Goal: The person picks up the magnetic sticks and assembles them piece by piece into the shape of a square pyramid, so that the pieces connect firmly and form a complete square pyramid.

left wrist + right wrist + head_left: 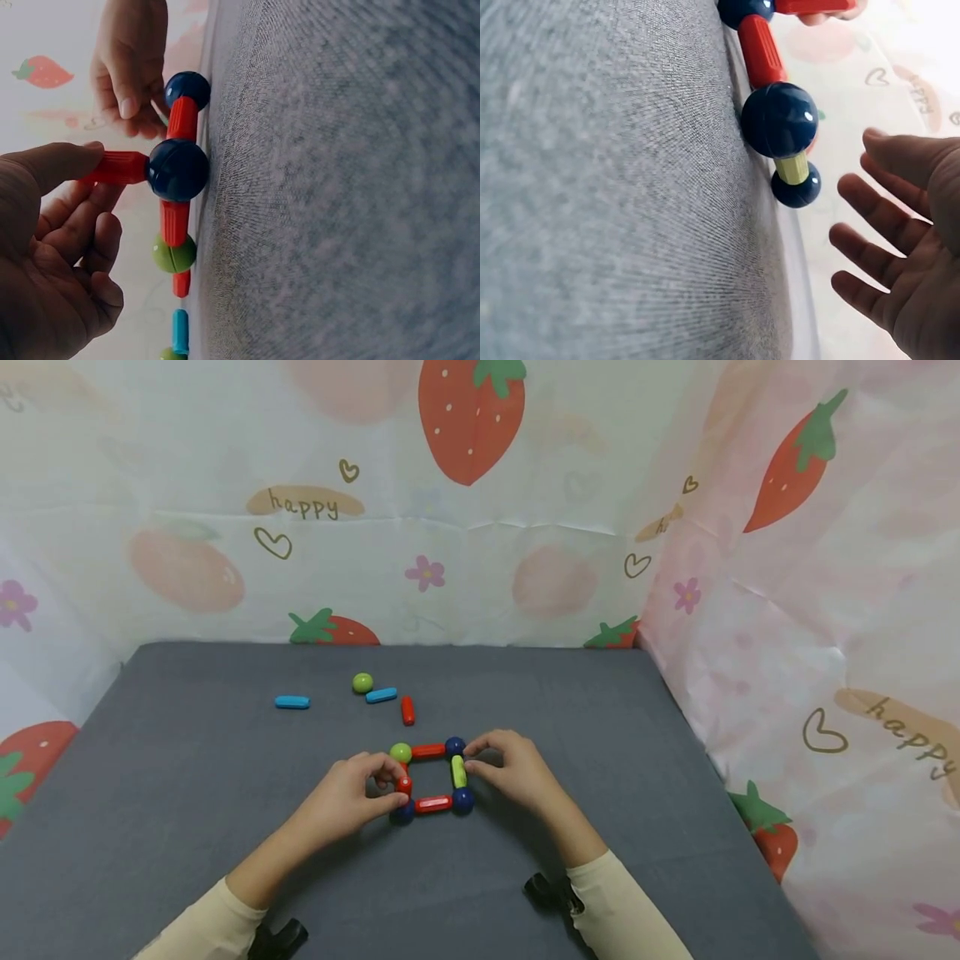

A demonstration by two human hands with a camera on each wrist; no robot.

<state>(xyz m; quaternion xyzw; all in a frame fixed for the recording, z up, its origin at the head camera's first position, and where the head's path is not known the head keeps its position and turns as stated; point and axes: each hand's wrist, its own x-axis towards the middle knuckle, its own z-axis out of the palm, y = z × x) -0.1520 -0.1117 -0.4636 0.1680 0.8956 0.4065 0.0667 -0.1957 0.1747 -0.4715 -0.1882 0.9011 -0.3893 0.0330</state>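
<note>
A square of rods and balls lies on the grey table. Red rods (pixel 433 804) form its near, far and left sides, and a yellow-green rod (pixel 459 772) its right side. Three corners are dark blue balls (pixel 462 800); the far left one is a green ball (pixel 401 752). My left hand (pixel 352 789) pinches a red rod (pixel 120 166) between thumb and fingers. That rod stands up from the near left blue ball (pixel 178 170), joined end to ball. Beside the square's right side, my right hand (pixel 517 768) has its fingers spread and holds nothing, as the right wrist view shows.
Behind the square lie a loose red rod (pixel 408 711), a blue rod (pixel 382 695) and a green ball (pixel 363 682). Another blue rod (pixel 292 702) lies farther left. A strawberry-print cloth (pixel 465 577) hangs behind the table and along its sides.
</note>
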